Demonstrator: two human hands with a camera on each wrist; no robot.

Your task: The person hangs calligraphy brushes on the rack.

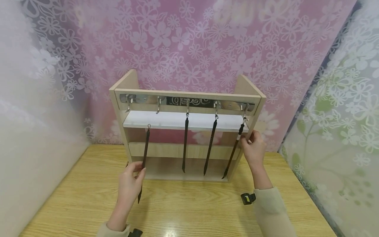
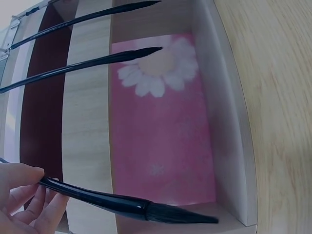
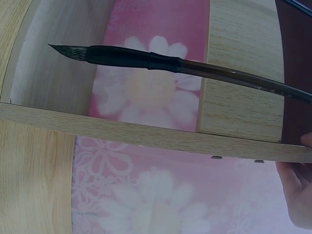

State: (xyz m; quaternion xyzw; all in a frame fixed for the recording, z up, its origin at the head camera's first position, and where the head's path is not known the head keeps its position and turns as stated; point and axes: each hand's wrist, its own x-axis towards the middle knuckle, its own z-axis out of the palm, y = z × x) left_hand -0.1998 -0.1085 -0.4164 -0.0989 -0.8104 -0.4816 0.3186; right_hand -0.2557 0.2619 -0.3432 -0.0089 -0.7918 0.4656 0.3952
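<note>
My left hand (image 1: 130, 181) pinches a calligraphy brush (image 1: 146, 148) by its handle, between thumb and fingers. The brush stands nearly upright, hanging loop up and dark tip down, in front of the left part of a wooden shelf rack (image 1: 165, 149). In the left wrist view its bristles (image 2: 183, 214) point right. My right hand (image 1: 254, 148) holds the rack's right side panel (image 3: 146, 134), thumb at the front edge and other fingers behind. Three brushes hang by loops from hooks: one in the middle (image 1: 185, 144), one right of it (image 1: 210, 146), and one at the far right (image 1: 234, 149).
Two hooks on the left, the outer hook (image 1: 128, 102) and the inner hook (image 1: 158, 104), carry nothing. A small dark loop (image 1: 127, 163) shows behind my left hand. The rack stands on a wooden table (image 1: 189, 207) against a pink flowered backdrop (image 1: 183, 42).
</note>
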